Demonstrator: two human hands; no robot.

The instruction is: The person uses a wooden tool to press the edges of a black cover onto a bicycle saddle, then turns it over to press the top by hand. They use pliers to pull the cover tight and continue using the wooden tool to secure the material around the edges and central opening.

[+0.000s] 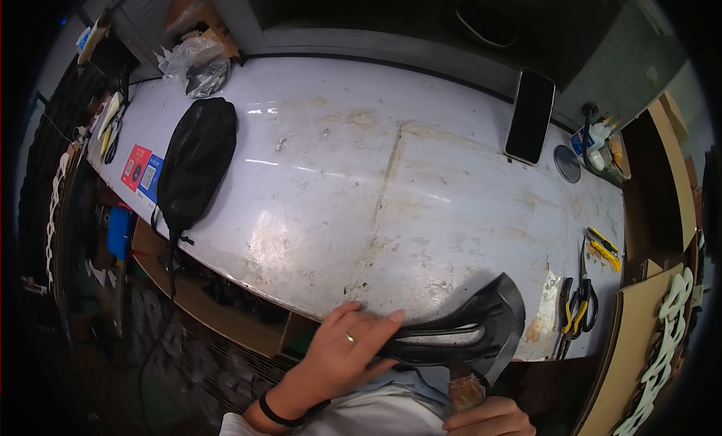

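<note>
Low in the view, near the table's front edge, my left hand (pixel 340 355) is closed round the narrow end of what looks like a black bicycle saddle (pixel 444 334). The saddle has a long slot down its middle with a pale inner edge. Its wide, flared end points right and up, over the edge of the table (pixel 316 203). Under that wide end, my right hand (pixel 492 419) grips a tool with a brown wooden handle (pixel 465 391). A dark part tops the handle; the rest of the tool is hidden behind the saddle.
At the left lie a black drawstring pouch (pixel 197 157), red and blue cards (pixel 137 167) and a clear plastic bag (pixel 197 63). A phone (pixel 531 116), a round lid (pixel 567 164) and small bottles (pixel 594 142) sit far right. Pliers (pixel 577 312) and a yellow cutter (pixel 603 249) lie nearer.
</note>
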